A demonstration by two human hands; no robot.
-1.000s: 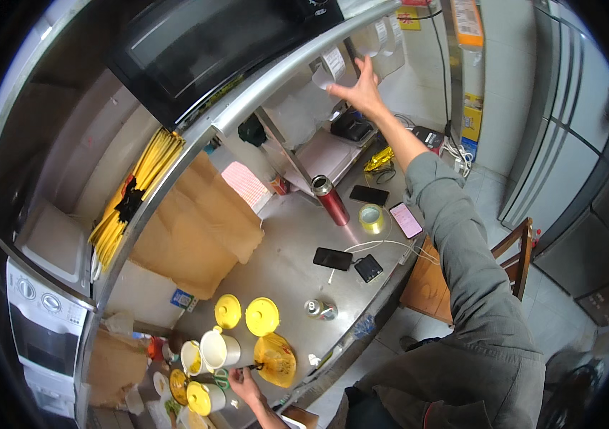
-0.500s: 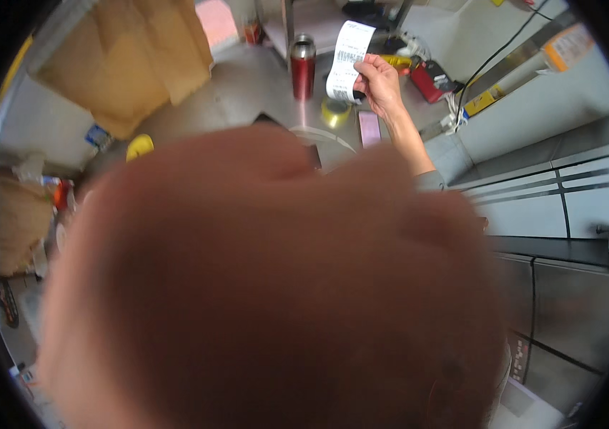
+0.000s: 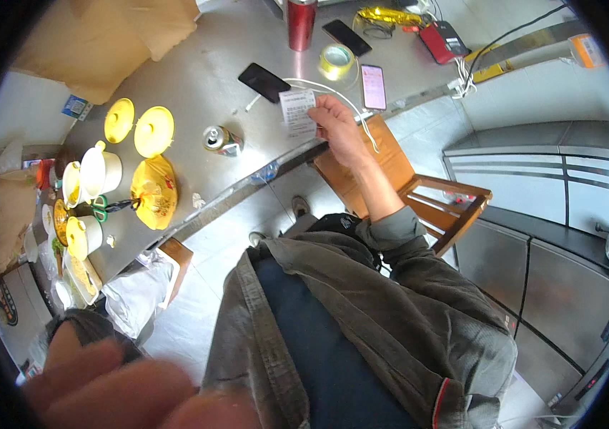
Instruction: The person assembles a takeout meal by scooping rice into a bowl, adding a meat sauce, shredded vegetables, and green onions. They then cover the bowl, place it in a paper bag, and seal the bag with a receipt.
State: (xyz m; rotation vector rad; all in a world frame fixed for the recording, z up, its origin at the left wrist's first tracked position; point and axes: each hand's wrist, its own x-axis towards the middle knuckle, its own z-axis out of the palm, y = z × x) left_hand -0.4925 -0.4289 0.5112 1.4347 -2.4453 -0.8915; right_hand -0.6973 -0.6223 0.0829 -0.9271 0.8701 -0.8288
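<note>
My right hand (image 3: 338, 127) pinches a white printed receipt (image 3: 296, 113) over the front edge of the steel counter. The slip hangs partly in front of a dark phone (image 3: 261, 81) with a white cable beside it. An opened drink can (image 3: 223, 141) stands on the counter, left of the receipt. My left hand (image 3: 126, 393) is raised very close to the camera at the lower left. It is badly blurred, and whether it holds anything does not show.
Yellow lids (image 3: 154, 132), white pots (image 3: 101, 171) and a yellow bag (image 3: 154, 193) crowd the left side. At the back are a red thermos (image 3: 301, 25), a tape roll (image 3: 337, 62), phones and a red box (image 3: 442, 41). A wooden chair (image 3: 369, 154) stands below the counter.
My left hand has dropped from in front of the camera to the lower left. My right hand has brought the receipt down and closer; it looks shorter. The view has tilted down.
</note>
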